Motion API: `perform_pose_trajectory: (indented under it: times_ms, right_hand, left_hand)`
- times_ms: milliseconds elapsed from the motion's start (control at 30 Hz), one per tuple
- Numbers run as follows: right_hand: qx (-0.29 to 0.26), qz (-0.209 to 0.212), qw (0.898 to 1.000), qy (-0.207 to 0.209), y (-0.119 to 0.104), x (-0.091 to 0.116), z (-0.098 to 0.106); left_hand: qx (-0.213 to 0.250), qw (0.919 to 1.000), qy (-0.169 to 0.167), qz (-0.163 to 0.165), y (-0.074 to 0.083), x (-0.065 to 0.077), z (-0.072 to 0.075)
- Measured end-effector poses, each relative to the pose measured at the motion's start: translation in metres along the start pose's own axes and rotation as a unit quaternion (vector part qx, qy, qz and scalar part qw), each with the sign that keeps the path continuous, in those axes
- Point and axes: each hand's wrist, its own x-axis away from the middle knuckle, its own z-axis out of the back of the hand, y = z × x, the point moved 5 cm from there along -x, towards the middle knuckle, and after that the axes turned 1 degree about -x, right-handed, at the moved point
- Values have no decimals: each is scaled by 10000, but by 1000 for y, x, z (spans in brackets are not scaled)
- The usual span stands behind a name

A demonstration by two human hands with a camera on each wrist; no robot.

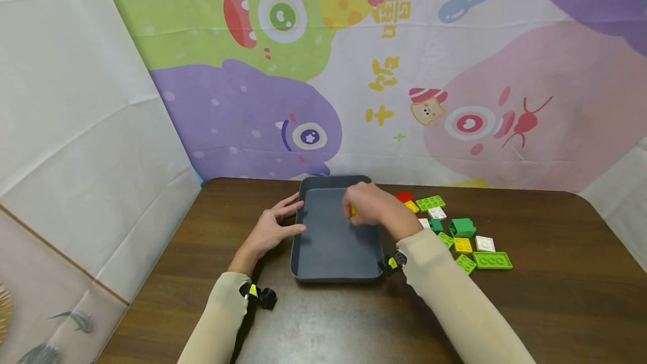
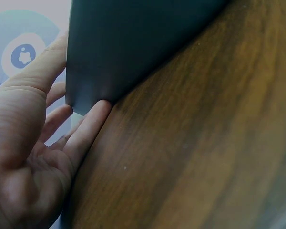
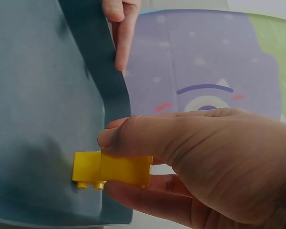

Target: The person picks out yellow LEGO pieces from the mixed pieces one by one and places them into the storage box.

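A dark grey rectangular tray lies on the wooden table. My left hand is at its left side, with mostly straight fingers and thumb touching the rim and outer wall. In the left wrist view, that hand's fingertips rest low against the tray's outer wall. Over the tray's far right part, my right hand pinches a yellow toy brick between thumb and fingers. In the right wrist view the brick's studs face the lower edge of the picture. From the head, the hand mostly hides this brick.
Right of the tray lie several loose bricks: a dark green brick, a light green plate, a white brick, a yellow brick and a red brick. The right forearm overlaps some. A cartoon-printed cloth hangs behind the table.
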Motion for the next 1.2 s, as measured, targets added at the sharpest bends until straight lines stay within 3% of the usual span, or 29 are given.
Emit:
perform_pose_trajectory:
  times_ms: [400,1200]
  right_hand:
    - [1,144,9999,-20,2,-1,-13]
    - [-263,-159,9989,-343,3,-2,-31]
  left_hand:
    - [-4,10000,4,4,-1,-1,0]
    - [24,10000,-4,-6,-4,-2,0]
